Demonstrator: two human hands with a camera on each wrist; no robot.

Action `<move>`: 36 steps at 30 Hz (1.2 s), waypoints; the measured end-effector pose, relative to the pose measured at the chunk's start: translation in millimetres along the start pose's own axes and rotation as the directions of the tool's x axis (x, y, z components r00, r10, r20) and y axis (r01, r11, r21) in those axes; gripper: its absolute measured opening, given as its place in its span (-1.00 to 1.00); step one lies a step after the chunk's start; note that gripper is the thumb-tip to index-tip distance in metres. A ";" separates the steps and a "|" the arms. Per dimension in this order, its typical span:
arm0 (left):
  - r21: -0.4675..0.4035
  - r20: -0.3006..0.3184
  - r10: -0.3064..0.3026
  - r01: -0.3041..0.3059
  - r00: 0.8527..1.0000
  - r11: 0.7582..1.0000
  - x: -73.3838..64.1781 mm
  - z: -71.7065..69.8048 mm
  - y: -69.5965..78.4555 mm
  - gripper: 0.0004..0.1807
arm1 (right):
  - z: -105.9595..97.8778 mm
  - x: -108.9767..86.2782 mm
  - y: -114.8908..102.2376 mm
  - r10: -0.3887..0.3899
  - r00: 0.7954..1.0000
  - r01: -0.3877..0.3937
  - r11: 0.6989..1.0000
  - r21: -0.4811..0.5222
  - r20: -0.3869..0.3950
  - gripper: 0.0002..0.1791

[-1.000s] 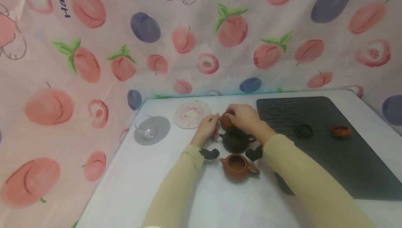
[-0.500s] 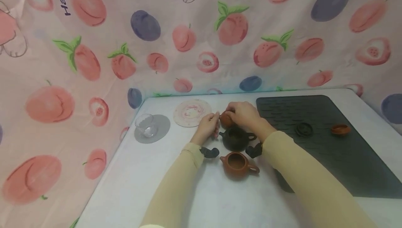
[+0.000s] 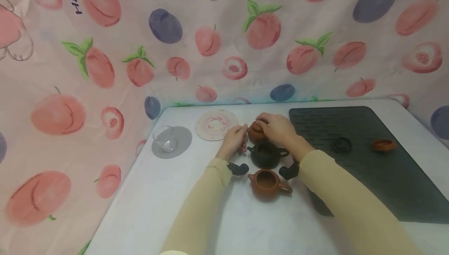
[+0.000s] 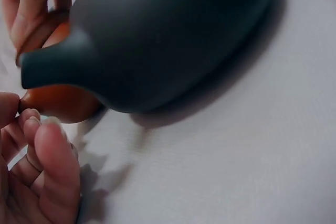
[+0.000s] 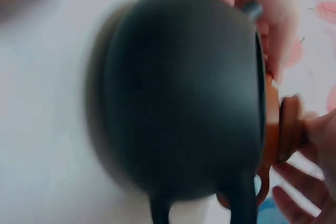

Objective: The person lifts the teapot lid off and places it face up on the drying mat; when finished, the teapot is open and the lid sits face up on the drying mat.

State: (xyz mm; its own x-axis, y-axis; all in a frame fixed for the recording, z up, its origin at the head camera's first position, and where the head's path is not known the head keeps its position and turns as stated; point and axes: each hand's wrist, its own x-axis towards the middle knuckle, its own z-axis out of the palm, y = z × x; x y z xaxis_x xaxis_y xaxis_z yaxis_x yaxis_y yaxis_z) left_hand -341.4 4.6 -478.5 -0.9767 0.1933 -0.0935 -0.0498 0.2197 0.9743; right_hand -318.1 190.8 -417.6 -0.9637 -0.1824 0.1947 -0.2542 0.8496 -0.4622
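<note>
At the far end of a row of three teapots stands a small reddish-brown teapot [image 3: 253,135]. My left hand [image 3: 232,142] pinches the tip of its spout between thumb and finger. From the other side, my right hand [image 3: 278,128] pinches the knob of its lid [image 5: 290,124], which is tilted over the pot's mouth in the right wrist view. Just nearer stands a lidless black teapot [image 3: 265,155], which hides much of the brown pot in both wrist views. Nearest is another brown teapot [image 3: 267,188], uncovered, its spout to the left.
On the right lies a dark ridged mat [image 3: 372,185], bearing a black lid [image 3: 342,145] and a brown lid [image 3: 384,145]. To the left, a glass cup [image 3: 165,140] stands on a grey round mat [image 3: 184,138]. A patterned round mat [image 3: 207,130] lies behind my left hand.
The lid in my right hand now shows more clearly above the far brown teapot, and the right hand has shifted slightly. The left hand stays at the spout. The head view has moved a little.
</note>
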 end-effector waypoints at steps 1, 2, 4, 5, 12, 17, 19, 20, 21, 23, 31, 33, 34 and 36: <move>-0.004 -0.002 -0.006 0.006 1.000 1.000 0.4 1.4 0.4 -0.51 | -0.6 -1.5 3.1 0.008 1.000 -0.007 1.000 0.024 -0.026 -0.70; -0.011 0.000 -0.014 0.014 1.000 1.000 0.6 2.7 0.7 -0.52 | -1.3 -3.1 5.5 0.025 0.999 -0.022 0.998 0.055 -0.047 -0.69; -0.012 0.003 -0.032 0.032 0.999 0.999 0.6 4.1 0.5 -0.53 | -3.4 -6.5 9.4 0.062 0.995 -0.051 0.990 0.135 -0.080 -0.66; -0.011 0.003 -0.039 0.039 0.999 0.999 0.5 4.4 0.3 -0.53 | -4.7 -8.0 11.1 0.081 0.993 -0.064 0.982 0.177 -0.089 -0.65; -0.030 0.000 -0.052 0.052 0.999 0.998 2.2 2.5 -0.2 -0.52 | -22.5 -16.9 26.2 0.206 0.977 -0.168 0.908 0.383 -0.060 -0.54; -0.038 0.004 -0.047 0.047 0.999 0.998 2.7 1.7 0.0 -0.54 | -37.2 -28.2 45.1 0.320 0.946 -0.269 0.681 0.681 0.054 -0.41; -0.045 0.004 -0.049 0.049 0.999 0.998 2.9 3.0 -1.2 -0.56 | -41.4 -38.1 52.6 0.328 0.935 -0.293 0.494 0.818 0.137 -0.39; -0.048 0.006 -0.054 0.054 0.999 0.997 3.0 4.0 -2.0 -0.56 | -43.1 -44.6 56.6 0.324 0.928 -0.304 0.380 0.873 0.182 -0.40; -0.053 0.008 -0.057 0.058 0.998 0.997 3.0 5.0 -2.8 -0.56 | -44.4 -51.6 60.6 0.313 0.922 -0.311 0.252 0.916 0.227 -0.43; -0.051 0.012 -0.058 0.059 0.998 0.997 4.3 6.8 -4.5 -0.55 | -46.6 -66.6 68.0 0.274 0.909 -0.325 -0.005 0.946 0.314 -0.51; -0.012 0.009 -0.042 0.042 0.999 0.999 7.0 4.6 -2.9 -0.54 | -51.1 -104.9 93.3 0.275 0.885 -0.354 -0.126 0.927 0.375 -0.61; -0.012 0.009 -0.038 0.038 0.999 0.999 6.8 2.2 -3.3 -0.53 | -47.8 -106.6 94.1 0.319 0.896 -0.377 0.186 0.907 0.308 -0.50; -0.009 0.007 -0.038 0.038 0.999 0.999 6.8 0.8 -3.9 -0.52 | -45.4 -106.7 93.9 0.337 0.901 -0.389 0.349 0.853 0.273 -0.44; -0.010 0.006 -0.038 0.038 0.999 0.999 6.8 -1.9 -5.7 -0.51 | -40.3 -107.0 93.6 0.338 0.917 -0.388 0.629 0.674 0.212 -0.30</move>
State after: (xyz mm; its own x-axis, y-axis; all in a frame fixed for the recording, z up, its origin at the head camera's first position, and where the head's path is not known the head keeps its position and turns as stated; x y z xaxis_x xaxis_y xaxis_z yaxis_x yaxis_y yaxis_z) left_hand -348.2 2.9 -484.3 -0.9728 0.1907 -0.1316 -0.0889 0.2174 0.9720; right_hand -235.5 309.8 -446.8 -0.9868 0.0151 -0.1610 0.1590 0.2712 -0.9493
